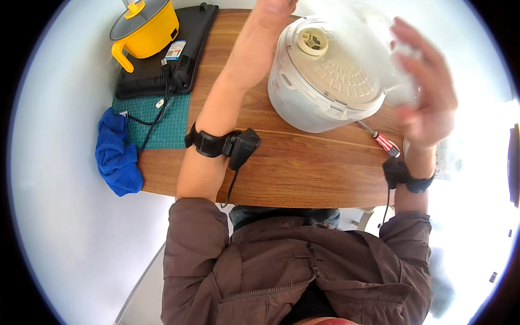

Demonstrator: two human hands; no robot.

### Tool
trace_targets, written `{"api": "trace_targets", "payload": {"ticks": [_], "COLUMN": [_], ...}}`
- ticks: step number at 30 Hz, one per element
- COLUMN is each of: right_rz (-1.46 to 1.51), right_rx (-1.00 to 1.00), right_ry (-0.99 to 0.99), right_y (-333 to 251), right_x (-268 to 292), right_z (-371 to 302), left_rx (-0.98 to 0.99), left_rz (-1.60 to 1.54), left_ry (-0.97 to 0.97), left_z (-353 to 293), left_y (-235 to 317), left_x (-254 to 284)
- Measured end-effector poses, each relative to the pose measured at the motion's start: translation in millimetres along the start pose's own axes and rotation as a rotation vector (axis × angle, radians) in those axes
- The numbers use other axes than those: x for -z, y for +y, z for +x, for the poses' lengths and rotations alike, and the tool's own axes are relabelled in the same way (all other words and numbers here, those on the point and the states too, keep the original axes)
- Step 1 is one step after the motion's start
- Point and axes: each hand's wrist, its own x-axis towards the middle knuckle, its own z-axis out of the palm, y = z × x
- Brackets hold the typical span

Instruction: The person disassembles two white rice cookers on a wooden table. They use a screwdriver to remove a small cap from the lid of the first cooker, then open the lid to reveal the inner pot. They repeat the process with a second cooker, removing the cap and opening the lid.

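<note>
At one o'clock stands a white tub [303,108], partly veiled by a blurred clear piece [368,40]; screwdriver [386,144] at three, yellow pot [151,38] at eleven. Left hand [273,11] cropped, right hand [429,89] smeared: I can't tell their grips.

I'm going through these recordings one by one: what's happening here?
A person is handling a blurred, see-through plastic piece above a round, whitish tub with a beige top. The right hand is at the piece's right side; the left hand is partly cut off by the picture's top edge, so its hold is unclear. A screwdriver with a striped handle lies beside the tub on the wooden table.
</note>
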Motion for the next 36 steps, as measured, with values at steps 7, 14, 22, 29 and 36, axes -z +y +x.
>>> {"api": "trace_targets", "payload": {"ticks": [7,14,22,29,36], "right_rz": [-0.213,0.616,0.614,0.575,0.651], "right_rx": [-0.793,-1.003,-1.108,-1.148,-1.16], "right_ry": [0.466,0.878,1.054,1.085,1.115], "right_y": [36.1,55.1,57.9,69.6,60.6], "right_x": [64.0,64.9,74.1,85.6,72.4], "right_z": [-7.2,-24.2,-46.3,-74.8,-79.8], "left_rx": [-0.022,0.054,0.084,0.053,-0.086], "left_rz": [0.981,1.313,1.262,1.292,1.258], "left_ry": [-0.292,-0.461,-0.508,-0.53,-0.544], "left_z": [-9.3,-19.5,-14.9,-12.6,-4.9], "left_y": [47.4,54.8,58.1,57.8,58.5], "left_x": [11.2,-21.6,-18.1,-17.5,-18.8]}}
